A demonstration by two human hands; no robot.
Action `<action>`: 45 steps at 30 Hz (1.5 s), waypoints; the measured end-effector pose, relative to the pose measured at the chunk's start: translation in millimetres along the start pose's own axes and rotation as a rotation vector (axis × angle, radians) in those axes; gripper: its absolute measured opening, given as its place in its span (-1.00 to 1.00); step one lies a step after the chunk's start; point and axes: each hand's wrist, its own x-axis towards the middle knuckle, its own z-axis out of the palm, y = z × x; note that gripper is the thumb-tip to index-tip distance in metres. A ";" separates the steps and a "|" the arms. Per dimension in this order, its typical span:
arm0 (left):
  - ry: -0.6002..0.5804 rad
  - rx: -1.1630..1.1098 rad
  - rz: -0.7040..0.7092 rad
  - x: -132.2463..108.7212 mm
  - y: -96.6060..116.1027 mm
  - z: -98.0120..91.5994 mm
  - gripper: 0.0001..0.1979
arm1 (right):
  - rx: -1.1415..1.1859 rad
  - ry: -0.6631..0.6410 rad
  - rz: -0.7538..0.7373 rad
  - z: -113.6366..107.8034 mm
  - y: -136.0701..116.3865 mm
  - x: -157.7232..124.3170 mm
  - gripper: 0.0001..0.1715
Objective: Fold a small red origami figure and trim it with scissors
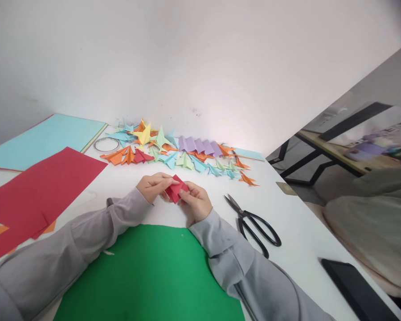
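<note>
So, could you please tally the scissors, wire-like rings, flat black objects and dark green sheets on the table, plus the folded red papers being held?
Scissors: 1 pair
Wire-like ring: 1
Flat black object: 1
Dark green sheet: 1
Held red paper: 1
Total: 5

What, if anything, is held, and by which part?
A small folded red paper, held in both hands: left hand at its left side, right hand at its right, both thumbs on its face.

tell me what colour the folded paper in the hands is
Red; the folded paper shows best in the head view.
</note>
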 end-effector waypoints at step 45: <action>-0.033 -0.042 -0.201 -8.5 9.7 17.3 -0.48 | -0.041 0.155 -0.061 0.9 1.2 -1.0 -0.65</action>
